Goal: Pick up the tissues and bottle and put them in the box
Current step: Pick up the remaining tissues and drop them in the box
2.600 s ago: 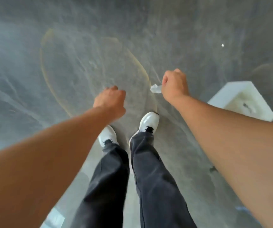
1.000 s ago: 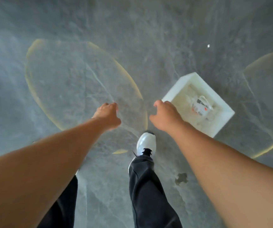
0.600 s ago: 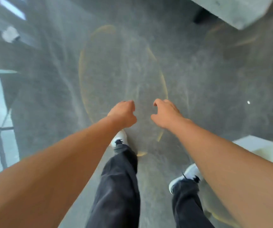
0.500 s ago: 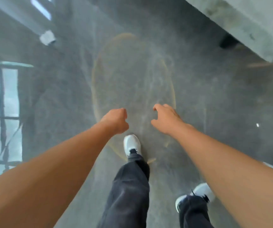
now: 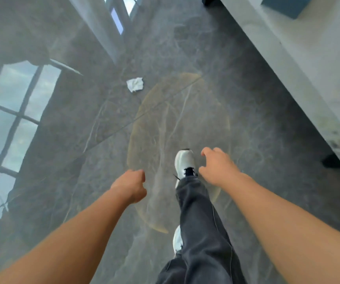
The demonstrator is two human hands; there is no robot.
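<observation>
A crumpled white tissue (image 5: 135, 84) lies on the glossy grey marble floor, ahead and slightly left of me. My left hand (image 5: 131, 186) hangs in a loose fist with nothing in it, well short of the tissue. My right hand (image 5: 216, 168) is held out with its fingers curled apart and holds nothing. Neither the box nor the bottle is in view.
A pale wall or counter base (image 5: 300, 64) runs diagonally along the right. My legs in dark trousers and a white shoe (image 5: 184, 162) step forward below my hands. A gold oval inlay (image 5: 177, 128) marks the floor, and window reflections (image 5: 11, 119) shine at left.
I have turned away from the white box, which has left the view. The tissue that my right hand held earlier is gone from it. A tissue on the floor has come closer ahead.
</observation>
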